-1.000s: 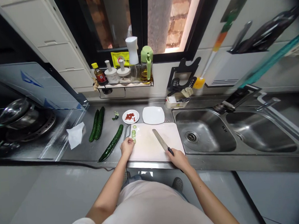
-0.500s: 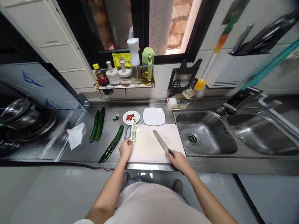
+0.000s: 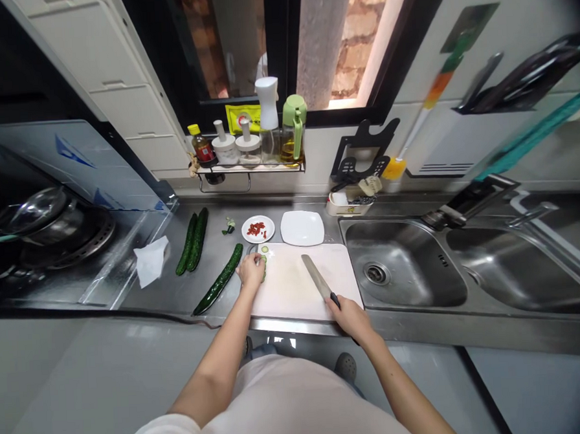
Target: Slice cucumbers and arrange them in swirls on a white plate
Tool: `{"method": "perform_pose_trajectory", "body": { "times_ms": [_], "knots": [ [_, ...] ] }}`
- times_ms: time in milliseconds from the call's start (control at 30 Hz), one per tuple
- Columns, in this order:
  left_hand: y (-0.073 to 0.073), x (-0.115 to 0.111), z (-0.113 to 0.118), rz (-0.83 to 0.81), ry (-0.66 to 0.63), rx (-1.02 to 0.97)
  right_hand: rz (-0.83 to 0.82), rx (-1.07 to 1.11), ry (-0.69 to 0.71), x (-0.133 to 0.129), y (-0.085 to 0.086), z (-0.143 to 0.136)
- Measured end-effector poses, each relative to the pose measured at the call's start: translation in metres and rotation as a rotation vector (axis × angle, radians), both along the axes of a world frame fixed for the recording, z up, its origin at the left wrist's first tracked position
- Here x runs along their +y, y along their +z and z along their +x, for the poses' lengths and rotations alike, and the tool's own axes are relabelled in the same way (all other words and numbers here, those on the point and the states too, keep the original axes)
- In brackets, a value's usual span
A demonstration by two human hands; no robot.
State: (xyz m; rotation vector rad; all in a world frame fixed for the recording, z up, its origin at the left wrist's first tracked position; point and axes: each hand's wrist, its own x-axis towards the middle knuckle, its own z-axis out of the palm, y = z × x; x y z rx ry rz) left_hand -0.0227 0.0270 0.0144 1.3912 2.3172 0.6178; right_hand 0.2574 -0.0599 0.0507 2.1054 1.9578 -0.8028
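On the left part of the white cutting board (image 3: 294, 298), my left hand (image 3: 251, 269) is closed at the row of cucumber slices (image 3: 264, 274), partly covering them; whether a slice is between its fingers is hidden. One slice (image 3: 265, 249) lies just above. My right hand (image 3: 349, 314) grips the black handle of a knife (image 3: 316, 275), its blade lying over the board and pointing up and left. A whole cucumber (image 3: 219, 280) rests left of the board, with two more cucumbers (image 3: 193, 243) farther left. Behind the board are a plate of red pieces (image 3: 258, 229) and a white plate (image 3: 302, 228).
A double sink (image 3: 404, 263) adjoins the board on the right. Cucumber scraps (image 3: 229, 226) and a white tissue (image 3: 151, 262) lie on the counter. A rack (image 3: 253, 168) with bottles and jars hangs behind. A covered pot (image 3: 47, 220) sits on the stove at far left.
My left hand has moved up along the row of slices and now covers more of it. My right hand still holds the knife in nearly the same place. The view has shifted slightly.
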Motion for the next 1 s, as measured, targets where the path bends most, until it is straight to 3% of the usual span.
{"method": "perform_pose_trajectory", "body": {
  "times_ms": [467,767,1000],
  "knots": [
    [0.001,0.043,-0.001,-0.099,-0.109,0.127,-0.008,-0.031,-0.009,-0.003,0.0,-0.005],
    [-0.008,0.056,0.002,-0.124,-0.154,0.221,-0.008,-0.033,-0.021,-0.003,-0.003,-0.005],
    [-0.002,0.058,0.002,-0.116,-0.143,0.138,0.005,-0.028,-0.015,-0.004,-0.005,-0.004]
  ]
}}
